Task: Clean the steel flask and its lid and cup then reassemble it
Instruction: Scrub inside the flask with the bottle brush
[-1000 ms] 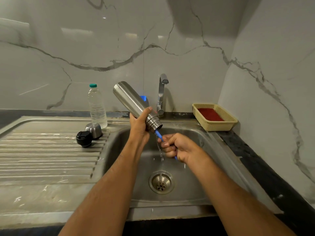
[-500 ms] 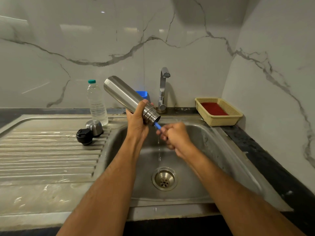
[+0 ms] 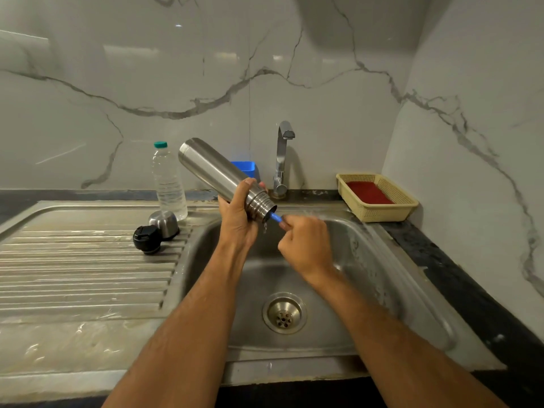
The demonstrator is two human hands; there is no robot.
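Note:
My left hand (image 3: 235, 219) grips the steel flask (image 3: 212, 169) near its threaded neck, tilted with the mouth pointing down and right over the sink (image 3: 368, 260). My right hand (image 3: 306, 245) is closed on a blue brush handle (image 3: 276, 217) that goes into the flask's mouth; the brush head is hidden inside. A few drops fall from the mouth. The steel cup (image 3: 164, 223) stands upside down on the drainboard (image 3: 82, 275), touching the black lid (image 3: 146, 238) in front of it.
A clear water bottle (image 3: 168, 181) with a green cap stands behind the cup. The tap (image 3: 282, 160) rises behind the basin, a blue container (image 3: 245, 167) beside it. A yellow basket (image 3: 379, 213) with a red pad sits at the back right. The drain (image 3: 284, 313) lies below my hands.
My right hand has pushed the brush handle further toward the flask's mouth, so less blue shows. The flask has stayed tilted in my left hand. The dripping has thinned.

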